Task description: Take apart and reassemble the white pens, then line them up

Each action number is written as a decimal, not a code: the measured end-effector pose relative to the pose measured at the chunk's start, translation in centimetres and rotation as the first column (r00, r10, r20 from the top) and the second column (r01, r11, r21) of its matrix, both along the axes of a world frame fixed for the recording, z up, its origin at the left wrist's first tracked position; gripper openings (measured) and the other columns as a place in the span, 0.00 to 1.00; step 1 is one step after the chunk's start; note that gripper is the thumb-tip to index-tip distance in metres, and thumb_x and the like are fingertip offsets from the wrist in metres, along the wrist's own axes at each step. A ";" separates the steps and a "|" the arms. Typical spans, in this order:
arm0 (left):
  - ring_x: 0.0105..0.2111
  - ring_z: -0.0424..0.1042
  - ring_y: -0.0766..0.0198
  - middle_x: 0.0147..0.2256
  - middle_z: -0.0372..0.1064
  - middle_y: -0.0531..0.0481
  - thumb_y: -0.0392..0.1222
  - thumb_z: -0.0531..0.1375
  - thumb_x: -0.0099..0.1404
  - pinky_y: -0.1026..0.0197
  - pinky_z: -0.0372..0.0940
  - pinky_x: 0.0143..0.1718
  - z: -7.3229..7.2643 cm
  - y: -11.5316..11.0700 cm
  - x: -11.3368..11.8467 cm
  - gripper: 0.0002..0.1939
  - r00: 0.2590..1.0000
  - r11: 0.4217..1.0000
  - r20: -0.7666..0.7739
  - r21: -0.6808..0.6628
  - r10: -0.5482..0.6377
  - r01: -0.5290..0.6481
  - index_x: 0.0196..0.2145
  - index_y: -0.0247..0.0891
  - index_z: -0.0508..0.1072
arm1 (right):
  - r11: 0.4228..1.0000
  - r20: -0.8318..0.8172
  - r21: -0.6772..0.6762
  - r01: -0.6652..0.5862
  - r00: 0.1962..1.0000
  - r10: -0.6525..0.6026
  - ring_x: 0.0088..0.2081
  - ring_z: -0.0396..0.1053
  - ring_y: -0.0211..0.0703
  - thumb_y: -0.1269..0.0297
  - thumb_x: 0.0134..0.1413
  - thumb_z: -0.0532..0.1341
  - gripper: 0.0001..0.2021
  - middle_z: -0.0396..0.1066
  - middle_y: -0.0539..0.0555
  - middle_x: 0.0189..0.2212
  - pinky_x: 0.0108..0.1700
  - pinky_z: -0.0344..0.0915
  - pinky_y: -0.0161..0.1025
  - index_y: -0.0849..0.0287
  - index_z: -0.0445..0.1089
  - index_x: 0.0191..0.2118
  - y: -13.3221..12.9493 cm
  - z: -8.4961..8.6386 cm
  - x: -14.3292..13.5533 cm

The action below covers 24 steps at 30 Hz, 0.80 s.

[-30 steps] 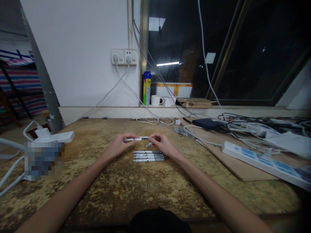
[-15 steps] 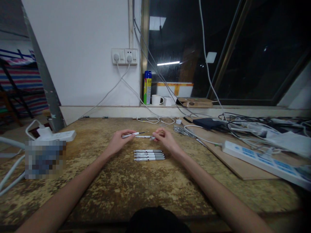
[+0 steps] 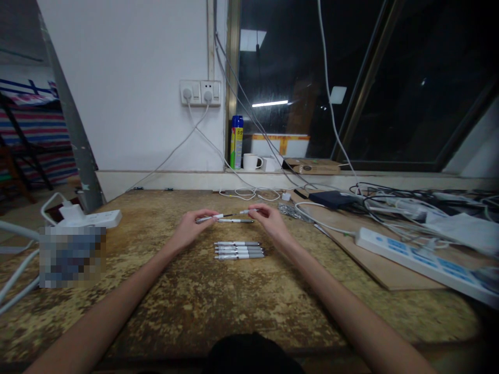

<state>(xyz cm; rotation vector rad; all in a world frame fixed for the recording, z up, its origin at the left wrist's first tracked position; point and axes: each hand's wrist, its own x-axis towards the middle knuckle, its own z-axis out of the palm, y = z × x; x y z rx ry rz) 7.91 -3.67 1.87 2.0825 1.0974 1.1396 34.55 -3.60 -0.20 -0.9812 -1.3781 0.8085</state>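
Observation:
My left hand (image 3: 194,224) is closed on a white pen barrel (image 3: 217,215), whose dark refill points to the right. Facing it, my right hand (image 3: 268,218) pinches a light-coloured pen part (image 3: 245,211), with a small gap between the two pieces. Just below them a white and grey pen (image 3: 234,221) lies on the worn wooden table (image 3: 218,311). Nearer to me, several white and grey pens (image 3: 239,251) lie side by side in a neat stack of rows, touching or almost touching.
A power strip (image 3: 421,259) and a brown board (image 3: 374,265) lie at the right, with tangled cables behind. Near the back right is a crumpled clear packet (image 3: 289,210). Another power strip (image 3: 105,218) sits at the left. A mug (image 3: 251,161) and spray can (image 3: 236,143) stand on the sill.
My right hand has turned, and its pen part has moved up, now roughly in line with the barrel. More of the pen lying beneath shows. My left hand has barely moved.

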 end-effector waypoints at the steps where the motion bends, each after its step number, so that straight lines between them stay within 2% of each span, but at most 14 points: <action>1: 0.48 0.76 0.50 0.46 0.80 0.46 0.59 0.62 0.64 0.56 0.66 0.53 0.0 0.0 0.0 0.23 1.000 1.000 -0.002 -0.002 0.003 -0.003 0.46 0.40 0.82 | 1.000 0.007 0.004 0.002 1.000 -0.002 0.39 0.75 0.48 0.53 0.48 0.69 0.17 0.79 0.57 0.36 0.46 0.68 0.43 0.59 0.77 0.40 0.0 0.0 0.0; 10: 0.48 0.76 0.51 0.47 0.80 0.45 0.58 0.62 0.66 0.56 0.67 0.52 0.1 -0.4 0.2 0.22 1.000 1.000 -0.013 -0.017 -0.019 0.019 0.47 0.39 0.81 | 1.000 0.060 0.027 -0.011 0.998 0.009 0.36 0.74 0.46 0.55 0.48 0.69 0.16 0.79 0.55 0.35 0.42 0.67 0.41 0.60 0.78 0.40 -0.6 0.3 -0.7; 13: 0.48 0.77 0.51 0.47 0.80 0.45 0.58 0.62 0.65 0.55 0.67 0.52 0.3 -0.6 0.4 0.22 0.999 1.000 -0.027 -0.008 -0.021 0.020 0.47 0.39 0.81 | 0.998 0.083 0.012 -0.060 0.995 0.059 0.34 0.73 0.44 0.54 0.50 0.68 0.16 0.79 0.55 0.35 0.39 0.67 0.39 0.60 0.79 0.41 -1.1 0.3 -1.5; 17: 0.48 0.76 0.52 0.47 0.80 0.45 0.57 0.61 0.66 0.56 0.67 0.52 0.6 -0.9 0.6 0.22 0.998 0.999 -0.036 0.018 -0.044 0.045 0.47 0.39 0.81 | 0.989 0.095 0.046 -0.137 0.987 0.133 0.35 0.74 0.43 0.56 0.52 0.68 0.15 0.80 0.56 0.37 0.39 0.68 0.38 0.61 0.79 0.42 -1.7 0.3 -2.5; 24: 0.48 0.76 0.52 0.47 0.79 0.45 0.55 0.62 0.66 0.56 0.66 0.53 0.7 -1.0 0.8 0.20 0.996 0.997 -0.041 0.022 -0.074 0.075 0.47 0.38 0.81 | 0.985 0.110 0.074 -0.155 0.983 0.146 0.34 0.74 0.42 0.58 0.53 0.67 0.14 0.79 0.56 0.37 0.38 0.69 0.38 0.61 0.79 0.42 -2.2 0.6 -2.7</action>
